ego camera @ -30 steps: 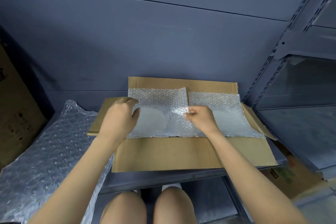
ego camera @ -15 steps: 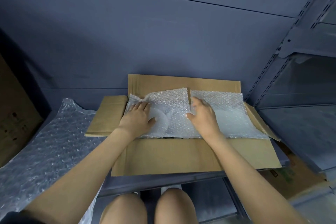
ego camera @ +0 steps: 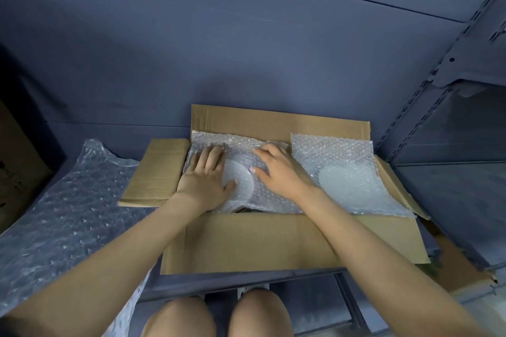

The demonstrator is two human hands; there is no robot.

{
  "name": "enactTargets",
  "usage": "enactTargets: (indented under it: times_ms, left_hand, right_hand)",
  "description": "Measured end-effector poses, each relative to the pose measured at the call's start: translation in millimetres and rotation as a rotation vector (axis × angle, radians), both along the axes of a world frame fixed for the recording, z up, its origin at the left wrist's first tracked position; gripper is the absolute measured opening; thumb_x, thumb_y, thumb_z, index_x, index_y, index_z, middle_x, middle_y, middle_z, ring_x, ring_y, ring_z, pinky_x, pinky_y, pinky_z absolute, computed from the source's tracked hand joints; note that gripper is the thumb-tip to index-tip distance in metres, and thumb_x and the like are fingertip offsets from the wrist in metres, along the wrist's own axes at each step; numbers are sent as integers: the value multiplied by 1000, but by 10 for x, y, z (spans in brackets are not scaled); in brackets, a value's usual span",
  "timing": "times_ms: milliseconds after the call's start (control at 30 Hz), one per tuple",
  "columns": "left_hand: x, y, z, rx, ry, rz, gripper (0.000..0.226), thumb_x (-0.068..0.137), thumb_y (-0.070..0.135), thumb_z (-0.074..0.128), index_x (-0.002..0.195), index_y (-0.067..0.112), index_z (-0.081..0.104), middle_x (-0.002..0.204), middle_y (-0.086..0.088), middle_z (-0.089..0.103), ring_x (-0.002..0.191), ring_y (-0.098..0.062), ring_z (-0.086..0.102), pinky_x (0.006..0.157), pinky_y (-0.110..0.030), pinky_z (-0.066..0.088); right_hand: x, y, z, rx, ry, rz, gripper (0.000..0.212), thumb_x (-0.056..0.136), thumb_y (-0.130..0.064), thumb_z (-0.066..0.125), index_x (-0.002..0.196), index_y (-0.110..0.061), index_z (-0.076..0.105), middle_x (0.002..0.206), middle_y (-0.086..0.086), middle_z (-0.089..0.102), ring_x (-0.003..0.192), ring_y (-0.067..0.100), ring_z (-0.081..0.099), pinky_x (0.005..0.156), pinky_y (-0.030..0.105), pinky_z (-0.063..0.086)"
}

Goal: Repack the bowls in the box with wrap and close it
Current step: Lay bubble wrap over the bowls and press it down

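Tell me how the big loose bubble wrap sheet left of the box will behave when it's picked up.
The loose bubble wrap sheet probably flops: it already lies rumpled, its far edge curled up. Likely very light, being thin clear film. It may slide a little in the hand, as its surface looks glossy.

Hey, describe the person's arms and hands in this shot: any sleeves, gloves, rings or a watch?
Both forearms are bare all the way to the bottom edge of the frame, with no sleeves in view. The left hand and right hand wear no gloves, and no rings, watch or bracelet show on the fingers or wrists. The fingernails look short and unpainted, pale at the tips. Bare knees show below.
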State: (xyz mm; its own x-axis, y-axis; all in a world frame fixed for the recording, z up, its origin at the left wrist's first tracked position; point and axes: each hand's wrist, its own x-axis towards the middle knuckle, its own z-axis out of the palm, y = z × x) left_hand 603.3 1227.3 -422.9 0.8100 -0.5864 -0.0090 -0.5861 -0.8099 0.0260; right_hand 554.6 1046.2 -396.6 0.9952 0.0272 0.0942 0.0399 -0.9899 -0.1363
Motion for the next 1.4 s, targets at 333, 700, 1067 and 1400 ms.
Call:
enactTargets:
  times_ms: [333,700,1067,1400]
  left_hand:
    - [91,-47,78,-35,-103,4,110,56,75,-4,145,18,28,143,-1,31,131,-21,30,110,-39,21]
    - [58,-57,-8,9,-152,14,113,56,76,-14,145,17,21,145,-4,21,137,-26,16,118,-42,3]
    - [120,-81,-31,-52,-94,-16,109,54,81,-1,133,15,37,135,-4,42,126,-23,38,111,-37,26]
    - [135,-78,34,-128,5,31,116,47,84,7,139,20,38,136,1,40,129,-19,33,108,-32,24]
  right_hand:
    - [41,-17,-104,9,-51,-17,53,96,-42,45,140,-12,44,132,2,39,128,18,30,104,36,36]
    - [60,-25,-128,26,22,-14,60,97,-47,40,147,-15,30,147,1,35,137,18,25,113,33,24]
    - [68,-18,-147,10,22,-19,61,93,-56,40,141,-18,43,136,-4,35,127,13,28,107,37,32]
    - [110,-11,-133,-17,61,-20,68,92,-59,40,146,-18,33,143,-2,39,131,17,31,107,38,33]
